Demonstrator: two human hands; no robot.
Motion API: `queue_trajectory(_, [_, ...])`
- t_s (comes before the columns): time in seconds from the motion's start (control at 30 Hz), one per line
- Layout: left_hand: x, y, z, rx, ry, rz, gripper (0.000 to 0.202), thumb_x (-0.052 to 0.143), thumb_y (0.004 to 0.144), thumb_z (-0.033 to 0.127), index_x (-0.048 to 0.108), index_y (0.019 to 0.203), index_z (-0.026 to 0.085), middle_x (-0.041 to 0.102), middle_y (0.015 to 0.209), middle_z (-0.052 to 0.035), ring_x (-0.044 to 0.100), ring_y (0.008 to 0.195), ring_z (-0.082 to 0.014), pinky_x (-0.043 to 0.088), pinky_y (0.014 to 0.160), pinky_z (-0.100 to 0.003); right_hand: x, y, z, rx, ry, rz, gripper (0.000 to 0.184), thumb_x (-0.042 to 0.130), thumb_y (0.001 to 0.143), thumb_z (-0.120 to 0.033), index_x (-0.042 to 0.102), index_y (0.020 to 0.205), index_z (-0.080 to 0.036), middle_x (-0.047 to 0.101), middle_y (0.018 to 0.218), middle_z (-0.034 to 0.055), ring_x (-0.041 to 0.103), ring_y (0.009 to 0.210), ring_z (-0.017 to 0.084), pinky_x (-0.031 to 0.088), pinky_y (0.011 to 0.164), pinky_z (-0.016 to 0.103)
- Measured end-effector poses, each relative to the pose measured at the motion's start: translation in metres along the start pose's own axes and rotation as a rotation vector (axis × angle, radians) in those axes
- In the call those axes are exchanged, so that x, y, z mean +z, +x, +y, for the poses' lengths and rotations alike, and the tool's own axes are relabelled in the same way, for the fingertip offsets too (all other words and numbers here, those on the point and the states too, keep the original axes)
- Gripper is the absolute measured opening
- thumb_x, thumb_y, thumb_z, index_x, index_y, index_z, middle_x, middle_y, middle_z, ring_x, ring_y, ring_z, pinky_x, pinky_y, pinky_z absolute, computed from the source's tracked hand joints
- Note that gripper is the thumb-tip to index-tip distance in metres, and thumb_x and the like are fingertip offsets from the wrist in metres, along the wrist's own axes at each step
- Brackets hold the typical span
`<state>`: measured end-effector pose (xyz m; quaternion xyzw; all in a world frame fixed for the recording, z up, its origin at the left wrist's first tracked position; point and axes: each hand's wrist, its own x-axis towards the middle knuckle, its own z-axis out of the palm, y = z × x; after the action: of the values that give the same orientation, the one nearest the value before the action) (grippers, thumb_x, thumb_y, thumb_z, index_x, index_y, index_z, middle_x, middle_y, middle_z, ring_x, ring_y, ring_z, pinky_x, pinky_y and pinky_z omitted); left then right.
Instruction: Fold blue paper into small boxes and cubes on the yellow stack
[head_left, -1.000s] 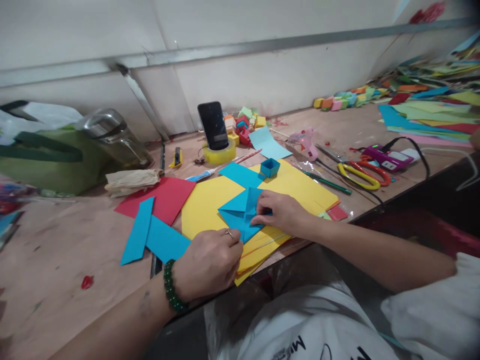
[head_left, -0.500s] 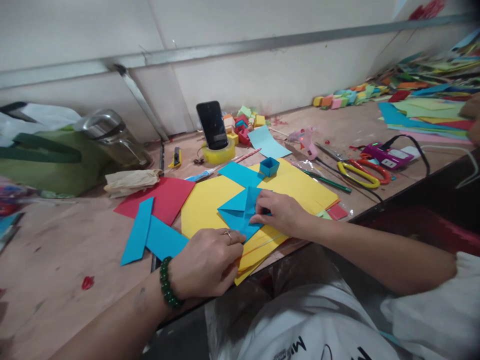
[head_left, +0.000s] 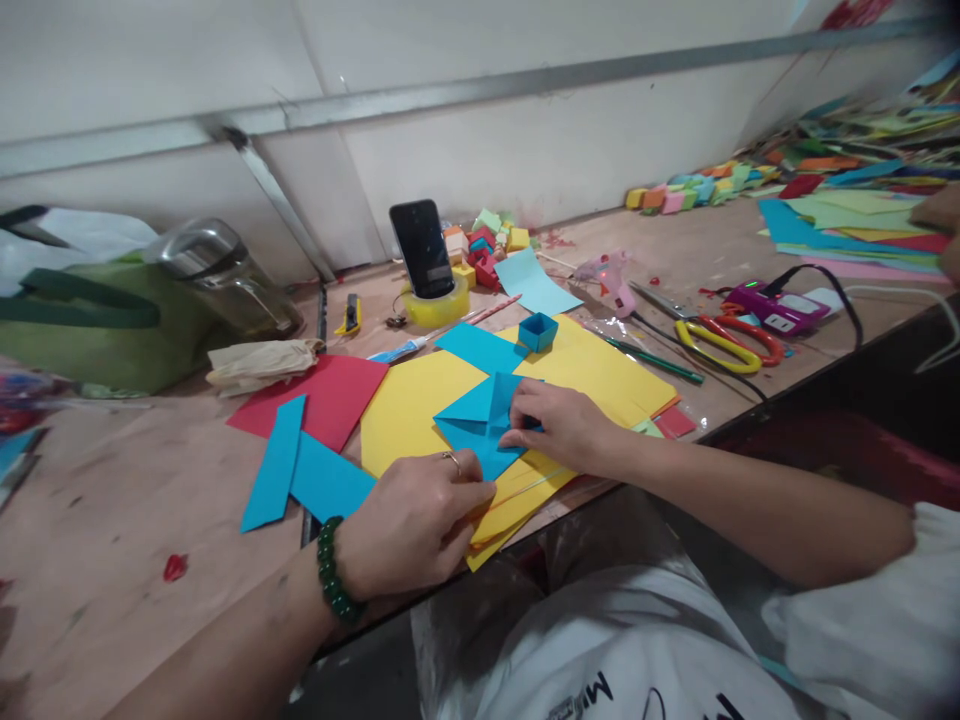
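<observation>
A partly folded sheet of blue paper [head_left: 480, 430] lies on a pile of yellow paper sheets [head_left: 420, 385]. My right hand [head_left: 551, 420] pinches the blue paper's right side, where a flap stands slightly up; the fingers hide that edge. At the blue paper's lower corner, my left hand [head_left: 420, 515] rests with its index finger stretched out and its thumb lower down, apart from it, on the yellow sheets. A small open blue paper box [head_left: 538, 332] stands just behind, beside a flat blue strip [head_left: 480, 347].
Left are blue strips [head_left: 274, 465] and red paper [head_left: 341, 395]. Behind, a phone [head_left: 421, 248] leans on a tape roll [head_left: 439, 303]. Scissors [head_left: 720, 340], a glue gun [head_left: 611, 285] and a purple power socket [head_left: 780, 308] lie right. Another person's hand [head_left: 941, 225] shows far right.
My left index finger has straightened and slid slightly down and right off the blue paper's lower corner. My right hand keeps its pinch in nearly the same place.
</observation>
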<state>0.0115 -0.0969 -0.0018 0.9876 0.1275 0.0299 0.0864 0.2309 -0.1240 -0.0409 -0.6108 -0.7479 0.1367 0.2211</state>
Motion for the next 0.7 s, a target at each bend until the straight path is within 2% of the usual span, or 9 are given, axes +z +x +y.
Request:
queue_trajectory(0.1, [0.0026, 0.0002, -0.0039, -0.038, -0.071, 0.099, 0.037, 0.044, 0.072, 0.009, 0.066, 0.1, 0.019, 0.065, 0.088, -0.0057, 0.062, 0.073, -0.0169, 0.049, 0.064, -0.027, -0.0002, -0.0004, 0.0008, -0.021, 0.01, 0.007, 0.022, 0.07, 0.08, -0.034, 0.059, 0.07, -0.018, 0.055, 0.079, 0.0, 0.052, 0.072, 0.013, 0.034, 0.061, 0.024])
queue_trajectory(0.17, [0.0032, 0.0005, -0.0057, -0.056, -0.109, 0.148, 0.036, 0.043, 0.074, 0.007, 0.068, 0.098, 0.018, 0.064, 0.092, -0.0066, 0.062, 0.075, -0.0157, 0.05, 0.068, -0.026, -0.0006, -0.0005, 0.0007, -0.012, 0.01, 0.0, 0.022, 0.07, 0.081, -0.034, 0.059, 0.07, -0.018, 0.054, 0.079, -0.0001, 0.052, 0.072, 0.013, 0.034, 0.061, 0.024])
queue_trajectory(0.3, [0.0017, 0.0009, -0.0062, -0.03, -0.111, 0.123, 0.032, 0.043, 0.079, 0.007, 0.07, 0.087, 0.02, 0.064, 0.092, -0.0056, 0.063, 0.072, -0.0129, 0.049, 0.068, -0.023, -0.0003, -0.0009, 0.0017, -0.029, 0.008, 0.006, 0.022, 0.069, 0.081, -0.034, 0.058, 0.07, -0.018, 0.054, 0.08, -0.0003, 0.052, 0.073, 0.013, 0.034, 0.06, 0.023])
queue_trajectory(0.53, [0.0026, 0.0005, -0.0066, -0.011, -0.076, 0.098, 0.032, 0.042, 0.083, 0.01, 0.071, 0.087, 0.023, 0.068, 0.099, -0.0044, 0.065, 0.075, -0.0122, 0.049, 0.068, -0.021, 0.0009, -0.0012, 0.003, -0.036, 0.006, 0.0, 0.024, 0.067, 0.083, -0.036, 0.057, 0.07, -0.018, 0.054, 0.08, 0.0001, 0.052, 0.072, 0.013, 0.033, 0.059, 0.024])
queue_trajectory(0.7, [0.0037, 0.0004, -0.0073, 0.003, -0.074, 0.1, 0.031, 0.042, 0.083, 0.01, 0.071, 0.081, 0.022, 0.071, 0.103, -0.0033, 0.067, 0.081, -0.0138, 0.05, 0.07, -0.022, -0.0001, -0.0016, 0.0013, -0.038, 0.006, -0.002, 0.023, 0.068, 0.082, -0.034, 0.056, 0.07, -0.018, 0.054, 0.08, 0.0001, 0.052, 0.073, 0.013, 0.033, 0.06, 0.023])
